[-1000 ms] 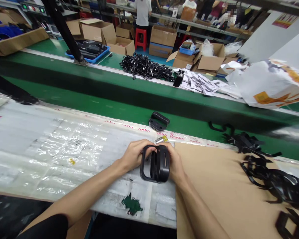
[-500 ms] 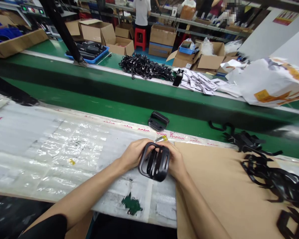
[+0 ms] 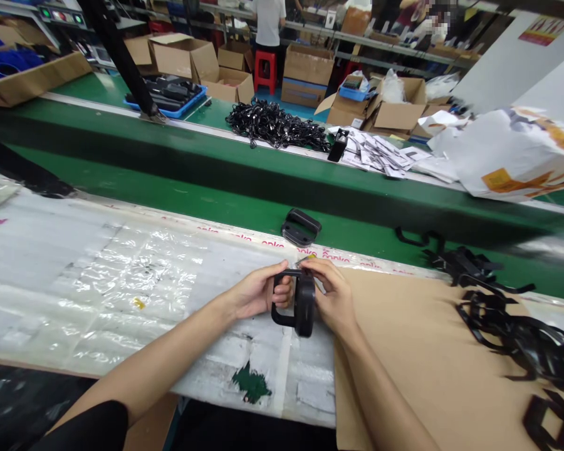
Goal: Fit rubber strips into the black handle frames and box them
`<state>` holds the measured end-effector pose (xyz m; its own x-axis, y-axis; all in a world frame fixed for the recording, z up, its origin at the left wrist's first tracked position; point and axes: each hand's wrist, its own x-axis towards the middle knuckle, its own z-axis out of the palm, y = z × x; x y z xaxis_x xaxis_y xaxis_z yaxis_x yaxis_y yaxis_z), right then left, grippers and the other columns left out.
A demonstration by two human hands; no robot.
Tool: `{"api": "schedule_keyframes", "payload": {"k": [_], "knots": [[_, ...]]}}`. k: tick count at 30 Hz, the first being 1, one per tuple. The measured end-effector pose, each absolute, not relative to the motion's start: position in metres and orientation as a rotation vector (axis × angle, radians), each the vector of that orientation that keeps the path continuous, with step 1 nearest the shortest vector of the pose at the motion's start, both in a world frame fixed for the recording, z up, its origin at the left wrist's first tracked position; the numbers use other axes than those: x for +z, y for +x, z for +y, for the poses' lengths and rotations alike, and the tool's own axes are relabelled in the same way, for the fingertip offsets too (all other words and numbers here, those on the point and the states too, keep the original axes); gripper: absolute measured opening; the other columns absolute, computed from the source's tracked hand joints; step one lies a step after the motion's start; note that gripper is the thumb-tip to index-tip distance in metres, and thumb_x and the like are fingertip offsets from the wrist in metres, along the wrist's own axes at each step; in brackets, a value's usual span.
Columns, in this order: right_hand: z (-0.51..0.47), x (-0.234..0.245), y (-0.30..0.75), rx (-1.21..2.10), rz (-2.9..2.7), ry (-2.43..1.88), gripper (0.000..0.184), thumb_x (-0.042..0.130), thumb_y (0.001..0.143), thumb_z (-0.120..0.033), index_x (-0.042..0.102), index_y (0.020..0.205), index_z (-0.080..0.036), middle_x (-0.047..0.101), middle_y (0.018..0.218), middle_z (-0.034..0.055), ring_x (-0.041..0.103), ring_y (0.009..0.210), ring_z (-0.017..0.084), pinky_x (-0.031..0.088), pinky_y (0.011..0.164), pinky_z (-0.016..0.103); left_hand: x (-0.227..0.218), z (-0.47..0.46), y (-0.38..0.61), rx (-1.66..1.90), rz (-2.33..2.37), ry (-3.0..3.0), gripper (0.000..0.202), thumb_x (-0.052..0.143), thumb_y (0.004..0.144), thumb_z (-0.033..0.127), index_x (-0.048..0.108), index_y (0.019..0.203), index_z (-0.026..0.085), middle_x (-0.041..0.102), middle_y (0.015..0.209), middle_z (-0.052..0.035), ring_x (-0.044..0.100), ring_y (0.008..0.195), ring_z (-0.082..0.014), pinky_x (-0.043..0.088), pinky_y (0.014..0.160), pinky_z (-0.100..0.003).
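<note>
While the left hand curls at the open loop of a black plastic part with a thick rounded body, its bent fingers showing inside that loop, the right hand holds the body's right side, fingertips at the upper edge. The part is just below the frame's centre, over a white plastic-covered worktop (torn green near the bottom). Above the hands, a second black plastic piece lies on a green surface; brown cardboard spreads lower right.
</note>
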<state>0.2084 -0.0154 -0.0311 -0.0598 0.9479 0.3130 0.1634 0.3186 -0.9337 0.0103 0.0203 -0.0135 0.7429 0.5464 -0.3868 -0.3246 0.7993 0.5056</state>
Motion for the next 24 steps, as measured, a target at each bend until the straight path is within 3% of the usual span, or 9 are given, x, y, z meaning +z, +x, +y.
{"api": "schedule_keyframes", "payload": {"k": [3, 7, 10, 12, 15, 18, 24], "knots": [[-0.012, -0.03, 0.21, 1.053, -1.426, -1.065, 0.02, 0.069, 0.1, -0.036, 0.079, 0.115, -0.028, 0.073, 0.118, 0.0088, 0.07, 0.114, 0.024, 0.059, 0.1, 0.041, -0.012, 0.021, 0.01, 0.493, 0.541, 0.389, 0.046, 0.07, 0.092, 0.052, 0.05, 0.067, 0.019, 0.032, 0.055, 0.0066, 0.03, 0.049, -0.009, 0.035, 0.05, -0.023], [-0.01, -0.025, 0.21, 1.129, -1.42, -1.082, 0.027, 0.073, 0.096, -0.049, 0.081, 0.105, -0.025, 0.077, 0.11, 0.009, 0.073, 0.106, 0.024, 0.06, 0.095, 0.039, -0.015, 0.018, 0.013, 0.477, 0.533, 0.422, 0.052, 0.07, 0.091, 0.055, 0.044, 0.063, 0.02, 0.026, 0.052, 0.0082, 0.026, 0.048, -0.0083, 0.031, 0.049, -0.023], [-0.013, -0.023, 0.207, 1.174, -1.394, -1.132, 0.032, 0.077, 0.091, -0.054, 0.078, 0.096, -0.022, 0.078, 0.092, 0.0068, 0.074, 0.085, 0.022, 0.062, 0.077, 0.034, -0.02, 0.014, 0.016, 0.568, 0.67, 0.6, 0.053, 0.064, 0.092, 0.063, 0.049, 0.067, 0.02, 0.039, 0.053, 0.0054, 0.035, 0.049, -0.0098, 0.035, 0.05, -0.025], [-0.015, -0.023, 0.205, 1.189, -1.355, -1.174, 0.034, 0.079, 0.089, -0.055, 0.074, 0.089, -0.021, 0.075, 0.08, 0.0043, 0.071, 0.071, 0.019, 0.058, 0.064, 0.03, -0.024, 0.013, 0.016, 0.682, 0.771, 0.832, 0.048, 0.063, 0.094, 0.063, 0.06, 0.08, 0.017, 0.056, 0.064, 0.0016, 0.049, 0.057, -0.0129, 0.042, 0.057, -0.027], [-0.017, -0.023, 0.201, 1.208, -1.301, -1.217, 0.034, 0.08, 0.088, -0.054, 0.071, 0.092, -0.021, 0.067, 0.068, -0.0003, 0.064, 0.06, 0.016, 0.051, 0.055, 0.026, -0.026, 0.017, 0.011, 0.812, 0.77, 1.233, 0.033, 0.069, 0.093, 0.047, 0.071, 0.108, 0.018, 0.073, 0.098, -0.0058, 0.068, 0.089, -0.0208, 0.054, 0.081, -0.032], [-0.019, -0.021, 0.197, 1.251, -1.261, -1.224, 0.033, 0.079, 0.088, -0.05, 0.067, 0.101, -0.023, 0.058, 0.061, -0.0058, 0.056, 0.051, 0.013, 0.045, 0.05, 0.024, -0.024, 0.026, 0.0, 0.862, 0.702, 1.498, 0.026, 0.071, 0.091, 0.03, 0.075, 0.115, 0.019, 0.074, 0.118, -0.0104, 0.07, 0.112, -0.0251, 0.054, 0.098, -0.036], [-0.018, -0.017, 0.2, 1.359, -1.217, -1.148, 0.019, 0.071, 0.087, -0.033, 0.06, 0.099, -0.023, 0.066, 0.07, -0.0033, 0.061, 0.057, 0.013, 0.044, 0.053, 0.023, -0.019, 0.031, -0.006, 0.801, 0.684, 1.798, 0.03, 0.08, 0.089, 0.029, 0.074, 0.116, 0.018, 0.077, 0.111, -0.0104, 0.074, 0.1, -0.0218, 0.057, 0.091, -0.032]]}}
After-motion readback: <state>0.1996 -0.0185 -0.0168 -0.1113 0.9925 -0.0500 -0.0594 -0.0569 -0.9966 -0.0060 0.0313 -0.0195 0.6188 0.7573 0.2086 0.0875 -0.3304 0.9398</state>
